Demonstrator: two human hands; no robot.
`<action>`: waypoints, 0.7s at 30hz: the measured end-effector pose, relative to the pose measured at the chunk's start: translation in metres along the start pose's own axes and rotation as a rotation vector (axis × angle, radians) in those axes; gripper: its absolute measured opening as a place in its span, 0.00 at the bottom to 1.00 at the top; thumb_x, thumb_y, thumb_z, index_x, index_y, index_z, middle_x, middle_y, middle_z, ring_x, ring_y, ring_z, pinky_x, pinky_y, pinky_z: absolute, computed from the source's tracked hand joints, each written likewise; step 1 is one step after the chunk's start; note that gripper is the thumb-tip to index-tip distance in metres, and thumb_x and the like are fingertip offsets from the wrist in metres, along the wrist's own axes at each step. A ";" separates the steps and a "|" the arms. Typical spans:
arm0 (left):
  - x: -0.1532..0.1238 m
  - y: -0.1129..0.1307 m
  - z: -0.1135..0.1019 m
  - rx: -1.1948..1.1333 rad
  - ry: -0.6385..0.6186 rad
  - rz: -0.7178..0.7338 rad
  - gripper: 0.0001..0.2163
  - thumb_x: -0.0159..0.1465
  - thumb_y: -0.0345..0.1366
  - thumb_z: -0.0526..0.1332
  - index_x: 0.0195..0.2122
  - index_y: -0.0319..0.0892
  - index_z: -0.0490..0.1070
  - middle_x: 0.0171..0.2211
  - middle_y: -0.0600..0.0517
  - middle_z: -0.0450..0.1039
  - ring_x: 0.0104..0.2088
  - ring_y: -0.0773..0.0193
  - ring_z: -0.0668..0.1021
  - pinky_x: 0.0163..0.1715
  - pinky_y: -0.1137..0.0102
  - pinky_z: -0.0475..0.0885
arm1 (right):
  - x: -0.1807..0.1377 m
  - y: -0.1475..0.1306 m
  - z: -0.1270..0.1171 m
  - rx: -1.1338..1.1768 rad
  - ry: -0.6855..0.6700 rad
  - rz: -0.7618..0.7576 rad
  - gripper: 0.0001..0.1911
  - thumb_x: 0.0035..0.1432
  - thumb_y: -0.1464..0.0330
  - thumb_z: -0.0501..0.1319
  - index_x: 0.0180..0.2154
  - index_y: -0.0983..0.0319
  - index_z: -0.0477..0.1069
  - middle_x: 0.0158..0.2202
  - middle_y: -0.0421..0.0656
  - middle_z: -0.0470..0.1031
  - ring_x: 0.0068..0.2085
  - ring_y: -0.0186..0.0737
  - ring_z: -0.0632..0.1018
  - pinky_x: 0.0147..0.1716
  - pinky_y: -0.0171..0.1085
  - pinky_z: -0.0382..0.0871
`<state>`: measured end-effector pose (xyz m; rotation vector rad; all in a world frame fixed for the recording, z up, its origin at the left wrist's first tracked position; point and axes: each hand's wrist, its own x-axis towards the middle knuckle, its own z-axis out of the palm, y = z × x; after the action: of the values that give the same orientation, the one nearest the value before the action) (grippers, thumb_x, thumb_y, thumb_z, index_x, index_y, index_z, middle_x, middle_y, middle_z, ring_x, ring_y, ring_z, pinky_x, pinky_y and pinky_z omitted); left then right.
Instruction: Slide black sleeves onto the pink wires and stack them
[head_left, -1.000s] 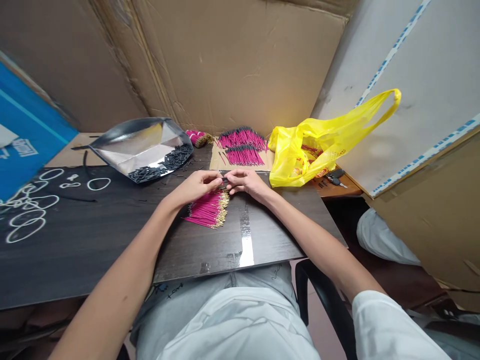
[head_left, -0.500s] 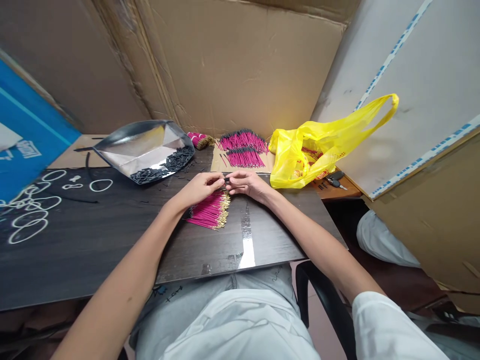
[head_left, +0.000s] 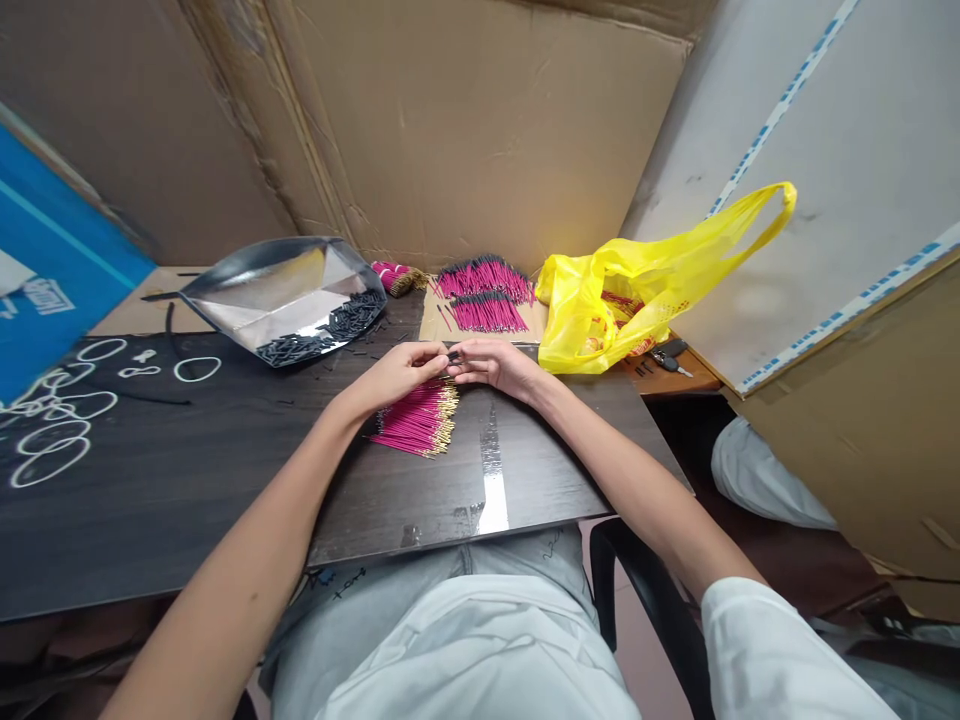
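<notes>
My left hand (head_left: 397, 371) and my right hand (head_left: 491, 364) meet fingertip to fingertip above the dark board (head_left: 225, 470). Both pinch a thin pink pin with a small black piece (head_left: 451, 355) between them. Just below my hands lies a loose pile of pink pins with gold tips (head_left: 420, 418). A shiny silver tray (head_left: 277, 290) holding several small black sleeves (head_left: 330, 330) stands to the left of my left hand. Further back, two heaps of pink pins with black ends (head_left: 486, 295) rest on cardboard.
A yellow plastic bag (head_left: 630, 300) sits right of my hands, with keys (head_left: 667, 358) beside it. White rubber bands (head_left: 67, 410) lie scattered at the left of the board. Cardboard walls stand behind. A bundled pink roll (head_left: 395, 276) lies near the tray.
My hands stay joined at the same spot, with only slight finger movement. The view has shifted a little.
</notes>
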<state>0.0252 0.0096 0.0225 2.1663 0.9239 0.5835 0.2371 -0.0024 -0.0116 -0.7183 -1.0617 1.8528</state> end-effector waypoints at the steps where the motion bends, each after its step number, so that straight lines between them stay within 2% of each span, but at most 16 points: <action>1: 0.000 0.000 0.000 -0.005 0.003 -0.002 0.18 0.68 0.51 0.56 0.29 0.41 0.68 0.25 0.56 0.62 0.28 0.66 0.64 0.30 0.71 0.59 | 0.000 0.000 0.001 -0.001 -0.003 -0.008 0.09 0.59 0.68 0.69 0.42 0.65 0.78 0.37 0.47 0.83 0.41 0.39 0.83 0.48 0.39 0.79; 7: 0.000 -0.001 0.000 -0.065 0.001 -0.007 0.19 0.68 0.52 0.57 0.27 0.42 0.64 0.23 0.57 0.59 0.25 0.67 0.61 0.26 0.71 0.57 | -0.001 0.004 0.005 -0.011 0.004 -0.062 0.09 0.58 0.66 0.71 0.40 0.63 0.77 0.35 0.44 0.82 0.38 0.36 0.82 0.45 0.37 0.79; 12: 0.002 -0.004 -0.001 -0.130 0.045 0.009 0.21 0.66 0.53 0.58 0.25 0.43 0.60 0.22 0.57 0.58 0.23 0.68 0.60 0.25 0.71 0.56 | -0.002 0.003 0.009 -0.004 -0.016 -0.105 0.12 0.58 0.66 0.72 0.43 0.61 0.77 0.41 0.43 0.82 0.43 0.37 0.82 0.47 0.37 0.79; 16: 0.001 -0.002 0.000 -0.121 0.039 -0.005 0.20 0.66 0.53 0.58 0.26 0.43 0.61 0.22 0.57 0.58 0.22 0.68 0.60 0.24 0.71 0.56 | -0.001 0.005 0.009 -0.041 0.011 -0.134 0.13 0.54 0.68 0.74 0.41 0.61 0.78 0.39 0.42 0.82 0.41 0.36 0.82 0.46 0.36 0.80; 21: 0.000 0.001 0.003 -0.110 0.042 -0.015 0.19 0.67 0.51 0.57 0.27 0.42 0.64 0.22 0.57 0.58 0.23 0.68 0.60 0.25 0.71 0.56 | 0.003 0.011 0.006 -0.057 -0.013 -0.202 0.18 0.49 0.63 0.77 0.40 0.62 0.77 0.37 0.42 0.81 0.38 0.36 0.81 0.41 0.36 0.81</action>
<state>0.0272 0.0075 0.0216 2.0546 0.9087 0.6589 0.2267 -0.0051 -0.0186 -0.6090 -1.1549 1.6627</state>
